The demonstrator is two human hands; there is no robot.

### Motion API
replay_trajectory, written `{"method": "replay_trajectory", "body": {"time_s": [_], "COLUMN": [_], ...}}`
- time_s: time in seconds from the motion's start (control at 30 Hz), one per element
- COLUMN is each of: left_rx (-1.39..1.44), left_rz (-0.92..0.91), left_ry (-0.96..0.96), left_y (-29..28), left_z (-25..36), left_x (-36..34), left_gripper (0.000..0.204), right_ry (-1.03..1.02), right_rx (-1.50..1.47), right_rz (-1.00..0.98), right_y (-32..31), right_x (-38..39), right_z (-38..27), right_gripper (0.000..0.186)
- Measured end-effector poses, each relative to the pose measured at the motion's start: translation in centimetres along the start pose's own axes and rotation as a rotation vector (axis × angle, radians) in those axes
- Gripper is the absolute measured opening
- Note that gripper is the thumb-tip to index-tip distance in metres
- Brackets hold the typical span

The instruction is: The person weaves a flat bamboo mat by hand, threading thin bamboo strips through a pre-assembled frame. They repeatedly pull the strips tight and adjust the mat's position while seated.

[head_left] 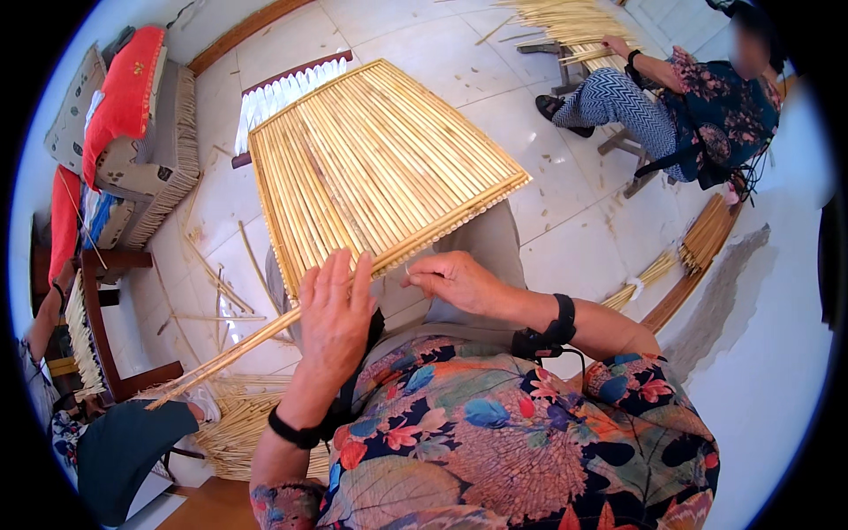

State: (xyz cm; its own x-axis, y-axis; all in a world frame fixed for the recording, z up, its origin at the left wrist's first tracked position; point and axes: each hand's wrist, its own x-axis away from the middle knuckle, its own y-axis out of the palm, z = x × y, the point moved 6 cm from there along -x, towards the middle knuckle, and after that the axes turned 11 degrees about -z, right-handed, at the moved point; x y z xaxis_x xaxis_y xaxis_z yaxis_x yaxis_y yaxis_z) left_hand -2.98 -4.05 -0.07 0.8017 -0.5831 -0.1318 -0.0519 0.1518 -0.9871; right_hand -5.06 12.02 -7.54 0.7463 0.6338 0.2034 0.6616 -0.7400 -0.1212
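A panel of yellow plant stalks (pixel 380 159), laid side by side within a bound border, leans over my lap and widens toward me. My left hand (pixel 337 305) holds its near edge, with the fingers laid over the border; the thumb is hidden. From beneath that hand a bundle of loose stalk ends (pixel 225 358) sticks out to the lower left. Just right of it, my right hand (pixel 459 281) is closed in a pinch by the near border. A thin pale thread shows faintly at its fingertips.
Beyond the panel lies a dark wooden frame with white strips (pixel 296 93). Loose stalks (pixel 221 287) litter the tiled floor at left. Stalk bundles (pixel 702 234) rest against the right wall. One person (pixel 698 115) sits far right, another (pixel 132 442) lower left. A sofa (pixel 168 159) stands left.
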Motion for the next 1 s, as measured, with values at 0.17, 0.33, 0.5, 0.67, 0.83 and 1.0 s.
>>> {"method": "replay_trajectory", "body": {"time_s": [0.17, 0.33, 0.5, 0.67, 0.83, 1.0], "left_rx": [-0.161, -0.161, -0.234, -0.357, -0.354, -0.352], "left_rz": [-0.021, 0.038, 0.142, 0.255, 0.268, 0.325], "left_ry": [0.043, 0.076, 0.112, 0.103, 0.07, 0.068], "left_y": [3.4, 3.3, -1.2, -7.2, -10.4, -13.0], "left_z": [0.9, 0.6, 0.6, -1.3, -3.4, -4.2], "left_x": [-2.7, -2.8, -3.9, -6.4, -8.7, -10.6], "left_gripper": [0.05, 0.048, 0.046, 0.047, 0.061, 0.06], "right_ry": [-0.033, -0.058, -0.096, -0.176, -0.28, -0.273], "right_rx": [-0.054, -0.044, -0.107, -0.109, -0.051, 0.007], "right_rz": [0.011, 0.015, 0.066, 0.216, 0.379, 0.505], "right_y": [-0.2, -0.6, -1.7, -6.0, -9.6, -12.3], "right_x": [0.1, 0.4, 1.1, 3.1, 5.7, 7.2], "right_z": [-0.1, -0.2, -2.3, -5.1, -6.7, -7.0], "right_gripper": [0.021, 0.022, 0.02, 0.017, 0.015, 0.013]}}
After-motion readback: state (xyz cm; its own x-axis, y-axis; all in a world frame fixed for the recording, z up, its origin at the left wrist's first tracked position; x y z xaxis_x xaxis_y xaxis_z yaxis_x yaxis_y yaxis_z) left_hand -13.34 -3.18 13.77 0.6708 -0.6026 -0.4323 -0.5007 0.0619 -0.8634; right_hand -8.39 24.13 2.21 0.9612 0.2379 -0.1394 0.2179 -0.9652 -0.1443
